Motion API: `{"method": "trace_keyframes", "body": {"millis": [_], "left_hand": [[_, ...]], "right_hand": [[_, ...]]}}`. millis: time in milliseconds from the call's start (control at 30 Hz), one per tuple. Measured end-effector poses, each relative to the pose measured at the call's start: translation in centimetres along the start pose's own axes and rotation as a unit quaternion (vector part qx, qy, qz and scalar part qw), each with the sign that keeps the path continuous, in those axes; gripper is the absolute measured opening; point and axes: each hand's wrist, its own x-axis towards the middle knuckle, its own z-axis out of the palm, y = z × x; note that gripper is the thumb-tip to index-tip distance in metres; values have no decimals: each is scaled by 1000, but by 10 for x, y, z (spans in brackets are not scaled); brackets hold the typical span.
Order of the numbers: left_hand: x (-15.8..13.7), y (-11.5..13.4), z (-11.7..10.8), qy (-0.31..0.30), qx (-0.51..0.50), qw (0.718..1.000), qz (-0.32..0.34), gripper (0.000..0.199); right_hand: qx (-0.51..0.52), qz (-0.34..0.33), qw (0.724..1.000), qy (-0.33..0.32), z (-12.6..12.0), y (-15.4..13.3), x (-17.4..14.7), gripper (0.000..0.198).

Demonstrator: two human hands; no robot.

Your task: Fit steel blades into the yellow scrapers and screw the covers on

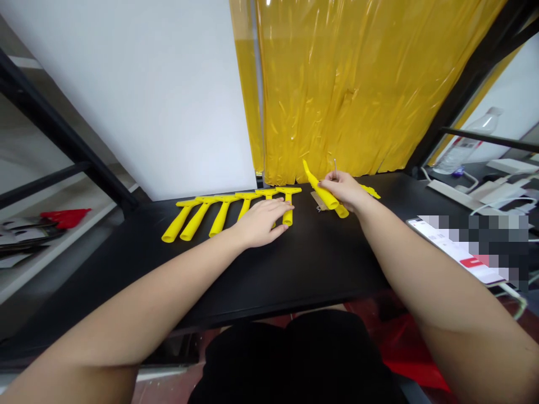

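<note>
Six tools are lined near the back edge of the counter, touched by the spread left grip; two tools are left, one pinched by the right grip.

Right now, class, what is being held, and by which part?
The right hand holds a yellow tool by its handle; the left hand lies over similar tools, grip unclear.
</note>
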Motion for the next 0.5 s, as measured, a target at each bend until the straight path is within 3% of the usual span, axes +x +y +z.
{"method": "trace_keyframes", "body": {"millis": [133,500], "left_hand": [[12,-1,2,-19,29,999,6,50],[25,-3,16,1,22,999,29,24]], "right_hand": [[27,11,1000,9,-8,-1,1,21],[35,3,999,2,-7,-6,-3,20]]}}
